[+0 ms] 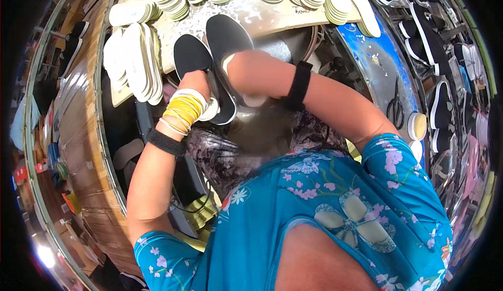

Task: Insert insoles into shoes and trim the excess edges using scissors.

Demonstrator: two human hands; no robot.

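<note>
Two black slip-on shoes with pale sole edges are held up side by side, toes pointing away from me. My left hand (198,83) is at the opening of the left shoe (189,52), its fingers mostly hidden in or behind it. My right hand (245,73) grips the heel end of the right shoe (226,31) and is smeared by motion. A rounded white piece (211,110) shows below my left hand; I cannot tell which part it is. Yellow and white rubber bands (184,110) circle my left wrist, and each forearm wears a black strap.
Stacks of cream insoles (141,63) line a worn board (196,19) ahead. Black scissors (396,110) and a round tub (417,126) lie on a blue surface at right. Racks of black-and-white shoes (439,107) stand far right; a brown, taped surface (84,149) runs along the left.
</note>
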